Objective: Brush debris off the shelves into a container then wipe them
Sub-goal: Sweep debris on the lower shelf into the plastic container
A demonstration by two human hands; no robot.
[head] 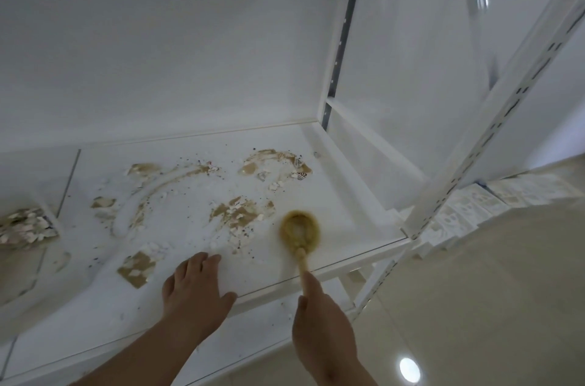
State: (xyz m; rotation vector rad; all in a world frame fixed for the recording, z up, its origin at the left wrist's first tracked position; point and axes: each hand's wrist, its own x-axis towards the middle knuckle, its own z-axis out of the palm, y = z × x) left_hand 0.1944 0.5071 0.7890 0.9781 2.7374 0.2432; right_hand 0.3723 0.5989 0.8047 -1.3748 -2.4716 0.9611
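Brushing step in hand; wiping not started. Tan and white debris, flakes, crumbs and smeared brown patches [234, 211], is spread across most of the white flat metal shelf [357, 218], densest mid-shelf and toward the back right corner; a separate torn brown patch [136, 270] lies near the front edge.

A round wooden-handled brush with tan bristles [300, 232] is set on the shelf at front right, just beside the central debris patch; the head is motion-blurred, so a stroke is judged to be under way. The handle is gripped by the right hand [323, 332], fingers curled round it, index finger laid along the stick.

The left hand [194, 290] is laid flat on the shelf near the front edge, fingers straight and close together, nothing held; it looks to be bracing.

A container holding similar flakes [27, 227] is seen at the far left, well apart from the brush; whether it stands on the shelf or beside it cannot be told.

Next move, as judged: debris to be swept leftward toward that container, in gathered piles. Stuck smears probably won't lift by brush and are left for the wipe.

White perforated uprights [493, 119] frame the right side; glossy beige floor [474, 306] below.
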